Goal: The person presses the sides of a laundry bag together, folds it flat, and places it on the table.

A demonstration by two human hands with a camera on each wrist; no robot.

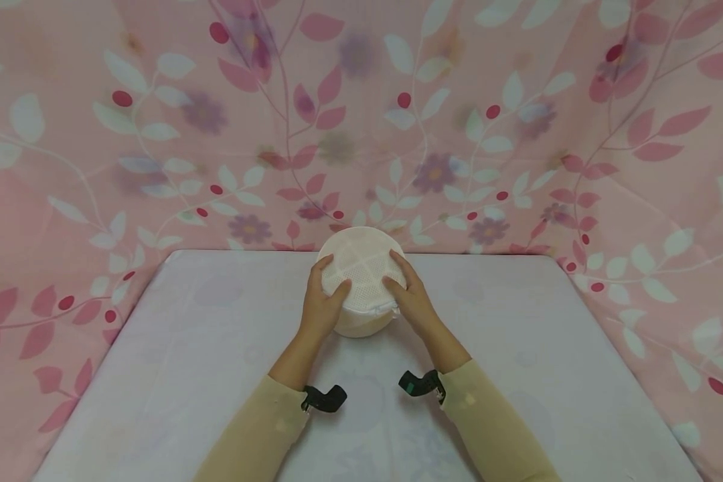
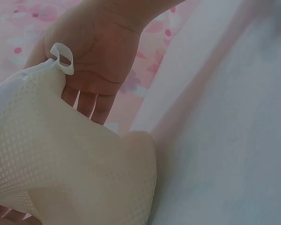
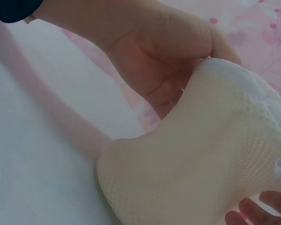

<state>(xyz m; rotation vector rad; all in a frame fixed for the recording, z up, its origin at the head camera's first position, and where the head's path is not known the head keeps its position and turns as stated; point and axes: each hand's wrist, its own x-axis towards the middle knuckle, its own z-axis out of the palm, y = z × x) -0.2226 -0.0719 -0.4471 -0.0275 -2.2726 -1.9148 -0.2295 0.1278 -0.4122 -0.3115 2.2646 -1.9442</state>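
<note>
A cream mesh laundry bag (image 1: 364, 264), round-topped and drum-shaped, stood in the middle of the far part of the counter (image 1: 217, 341), squeezed inward at the sides. A white band (image 3: 246, 77) ran round its upper rim, and a small white loop (image 2: 69, 63) stuck out beside the right palm. Whether the counter bore the bag's weight could not be told. The left grip (image 1: 323, 301) and right grip (image 1: 414, 301) held it from opposite sides, thumbs over the top. The counter had a pale, faintly patterned surface; behind and beside it hung pink leaf-print fabric (image 1: 391, 147). Both forearms reached forward, converging, in yellowish sleeves (image 1: 253, 428), with a dark wrist device (image 1: 328, 399) at each cuff.
</note>
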